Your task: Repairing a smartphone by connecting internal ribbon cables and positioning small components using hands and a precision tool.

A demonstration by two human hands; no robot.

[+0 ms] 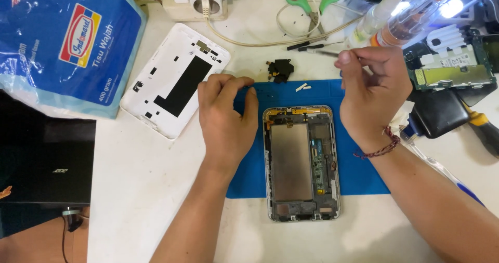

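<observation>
An opened tablet [301, 161] lies face down on a blue work mat [358, 169], its metal shield and circuit parts exposed. My left hand [226, 115] rests on the mat just left of the tablet, fingers curled, thumb and forefinger pinched together at the mat's upper edge; whether it holds a tiny part I cannot tell. My right hand [371, 94] hovers above the tablet's upper right corner, fingertips pinched on a thin tool or small piece that is mostly hidden. The tablet's white back cover [174, 78] lies to the left, inner side up.
A blue tissue pack [67, 39] and a black laptop [47, 159] sit at left. Green-handled scissors [312, 0], a power strip, cable, small black parts [280, 69], clear bottles [395, 13], a circuit board [452, 68] and a black-and-yellow tool [483, 128] crowd the back and right.
</observation>
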